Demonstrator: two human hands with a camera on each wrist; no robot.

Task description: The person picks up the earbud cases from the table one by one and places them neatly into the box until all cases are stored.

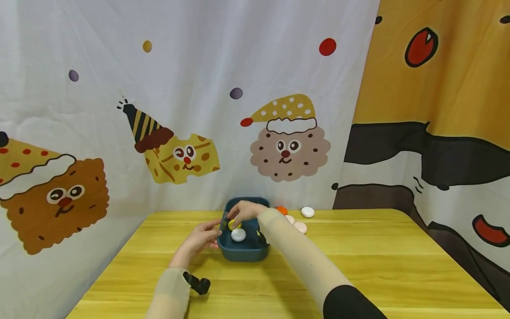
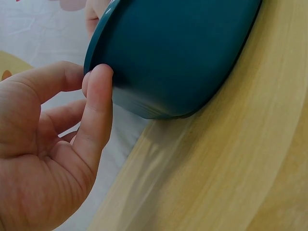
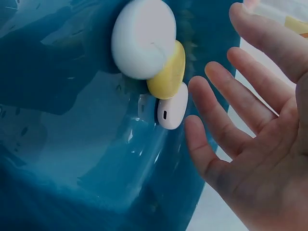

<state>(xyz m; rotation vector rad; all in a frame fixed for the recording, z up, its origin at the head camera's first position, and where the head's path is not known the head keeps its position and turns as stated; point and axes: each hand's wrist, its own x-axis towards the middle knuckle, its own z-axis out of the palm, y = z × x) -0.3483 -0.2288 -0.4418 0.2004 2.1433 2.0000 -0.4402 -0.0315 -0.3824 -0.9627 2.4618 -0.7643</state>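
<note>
A dark teal plastic bin (image 1: 244, 255) stands at the back of the table. My left hand (image 1: 202, 237) is at its left side; in the left wrist view, thumb and index fingertips pinch the bin's rim (image 2: 91, 48). My right hand (image 1: 248, 211) reaches over the bin, fingertips near a yellow disc (image 1: 231, 226). Beside that disc lies a glossy white disc (image 1: 238, 235). Seen from the right wrist, the white disc (image 3: 143, 38), yellow disc (image 3: 166, 77) and a pale disc (image 3: 172, 108) with a small dark slot sit in a row. The right fingers (image 3: 211, 103) are spread, holding nothing.
Right of the bin, an orange disc (image 1: 282, 210), a white disc (image 1: 307, 212) and pale pink discs (image 1: 300, 227) lie on the wooden table (image 1: 350, 266). A printed curtain (image 1: 235, 146) hangs close behind the bin.
</note>
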